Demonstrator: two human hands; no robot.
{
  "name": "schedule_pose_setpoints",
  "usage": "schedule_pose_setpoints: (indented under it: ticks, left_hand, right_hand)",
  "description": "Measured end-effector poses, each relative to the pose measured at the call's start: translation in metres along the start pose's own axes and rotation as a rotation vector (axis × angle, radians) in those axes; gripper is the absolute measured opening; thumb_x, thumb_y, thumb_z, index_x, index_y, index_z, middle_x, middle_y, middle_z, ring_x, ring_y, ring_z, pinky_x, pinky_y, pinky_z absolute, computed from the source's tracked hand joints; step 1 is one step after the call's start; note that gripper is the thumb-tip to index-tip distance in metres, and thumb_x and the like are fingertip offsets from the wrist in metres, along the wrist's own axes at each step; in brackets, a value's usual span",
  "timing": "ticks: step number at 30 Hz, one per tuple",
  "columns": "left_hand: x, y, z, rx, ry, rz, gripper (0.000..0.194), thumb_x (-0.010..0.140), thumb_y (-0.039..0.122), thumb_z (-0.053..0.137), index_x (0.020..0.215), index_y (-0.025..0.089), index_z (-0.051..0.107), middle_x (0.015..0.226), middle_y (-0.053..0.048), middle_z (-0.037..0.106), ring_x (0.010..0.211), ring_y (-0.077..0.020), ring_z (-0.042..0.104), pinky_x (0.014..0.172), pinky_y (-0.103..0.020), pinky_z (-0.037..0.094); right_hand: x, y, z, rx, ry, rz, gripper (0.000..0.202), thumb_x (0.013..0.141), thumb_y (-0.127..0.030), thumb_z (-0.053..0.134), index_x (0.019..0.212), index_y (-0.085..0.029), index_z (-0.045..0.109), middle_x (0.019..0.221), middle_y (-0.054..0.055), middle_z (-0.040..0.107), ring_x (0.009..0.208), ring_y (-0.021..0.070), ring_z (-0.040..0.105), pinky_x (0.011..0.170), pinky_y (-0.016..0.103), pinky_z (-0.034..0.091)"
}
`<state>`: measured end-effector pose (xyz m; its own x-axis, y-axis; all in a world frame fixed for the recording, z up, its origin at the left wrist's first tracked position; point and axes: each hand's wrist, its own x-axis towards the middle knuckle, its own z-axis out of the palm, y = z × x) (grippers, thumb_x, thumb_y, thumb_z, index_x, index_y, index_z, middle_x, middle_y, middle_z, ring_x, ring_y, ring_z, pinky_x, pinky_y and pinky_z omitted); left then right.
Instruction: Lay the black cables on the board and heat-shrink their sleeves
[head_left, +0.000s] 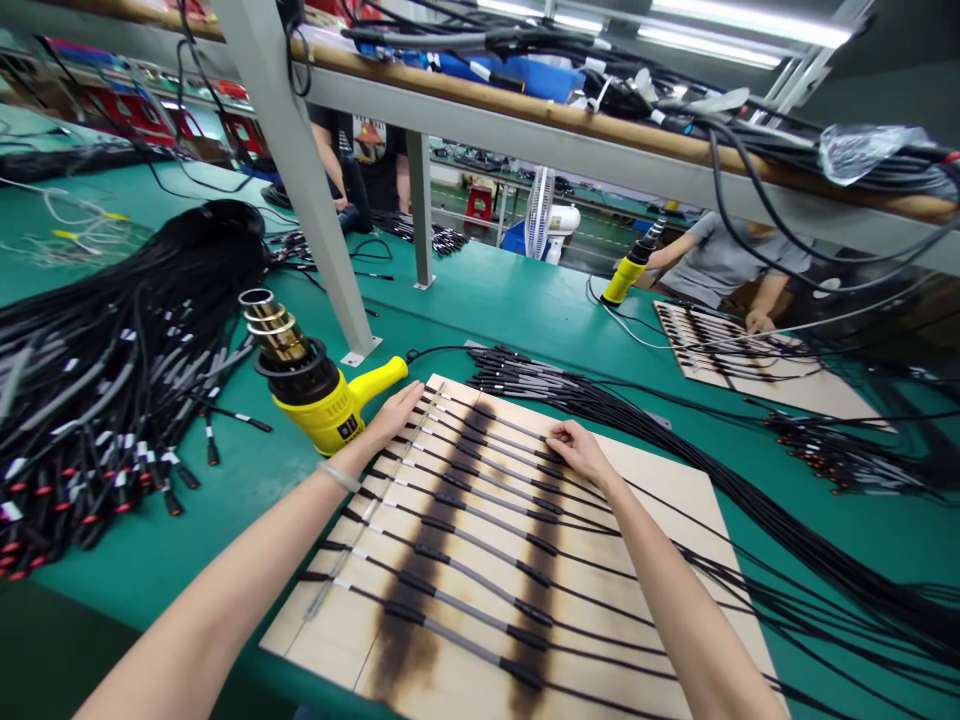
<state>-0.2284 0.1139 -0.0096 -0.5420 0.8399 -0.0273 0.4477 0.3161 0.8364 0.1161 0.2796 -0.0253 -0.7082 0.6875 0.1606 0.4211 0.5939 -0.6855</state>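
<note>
A wooden board (pixel 660 505) with two scorched dark bands lies in front of me, carrying a row of black cables with grey sleeves (pixel 469 572) laid side by side. At the board's far left corner, my left hand (pixel 396 415) is closed on the connector end of the farthest cable. My right hand (pixel 581 450) pinches the same row's far side, thumb and fingertips at a cable by the right scorched band; the exact grip is partly hidden. Beside my left wrist stands a yellow heat gun (pixel 322 405), its metal nozzle pointing up.
A big pile of black cables (pixel 150 330) lies left. Behind the board runs another cable bundle (pixel 637 410). A metal post (pixel 300 170) and overhead shelf (pixel 495 110) frame the bench. Across it, a person (pixel 720 260) works at another board (pixel 810 385) near a second heat gun (pixel 628 275).
</note>
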Motion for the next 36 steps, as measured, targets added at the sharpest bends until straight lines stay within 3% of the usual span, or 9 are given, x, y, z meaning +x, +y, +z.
schedule_pose_setpoints:
  ticks: [6,10,15,30,36]
  left_hand:
    - [0.006,-0.013,0.001,-0.147,-0.03,0.001,0.05,0.09,0.051,0.037,0.125,0.021,0.057,0.138,-0.003,0.051,0.127,-0.0199,0.047,0.108,-0.034,0.037]
    - [0.005,-0.013,0.0,-0.189,-0.035,0.003,0.05,0.088,0.05,0.041,0.127,0.021,0.056,0.141,-0.004,0.047,0.13,-0.0199,0.043,0.111,-0.034,0.033]
    - [0.003,-0.013,-0.003,-0.216,-0.065,0.021,0.049,0.088,0.052,0.042,0.124,0.023,0.058,0.14,-0.002,0.049,0.129,-0.02,0.045,0.111,-0.033,0.034]
    - [-0.001,-0.013,-0.003,-0.23,-0.054,0.047,0.053,0.085,0.06,0.042,0.122,0.026,0.06,0.14,0.0,0.049,0.13,-0.0217,0.044,0.109,-0.034,0.035]
    - [-0.004,-0.005,-0.002,-0.256,-0.042,0.026,0.057,0.085,0.06,0.043,0.123,0.021,0.06,0.138,-0.003,0.05,0.128,-0.023,0.047,0.109,-0.035,0.036]
  right_hand:
    - [-0.002,-0.017,-0.001,-0.099,0.042,-0.037,0.013,0.083,-0.031,0.056,0.083,-0.019,0.059,0.087,0.006,0.061,0.082,0.0185,0.056,0.074,0.032,0.044]
    - [-0.003,-0.038,0.005,-0.226,-0.033,-0.094,0.009,0.082,-0.027,0.063,0.076,-0.021,0.065,0.086,0.005,0.063,0.089,0.0203,0.052,0.081,0.035,0.035]
    - [-0.001,-0.052,0.017,-0.358,-0.148,-0.121,0.007,0.085,-0.025,0.062,0.084,-0.022,0.068,0.087,0.005,0.065,0.092,0.0218,0.05,0.076,0.034,0.027]
    - [0.001,-0.057,0.015,-0.487,-0.204,-0.095,0.009,0.087,-0.017,0.054,0.083,-0.019,0.062,0.092,0.006,0.064,0.094,0.0208,0.05,0.074,0.032,0.025]
    - [0.0,-0.059,0.015,-0.496,-0.196,-0.092,0.008,0.085,-0.016,0.054,0.082,-0.019,0.061,0.092,0.006,0.064,0.092,0.0216,0.05,0.072,0.032,0.026]
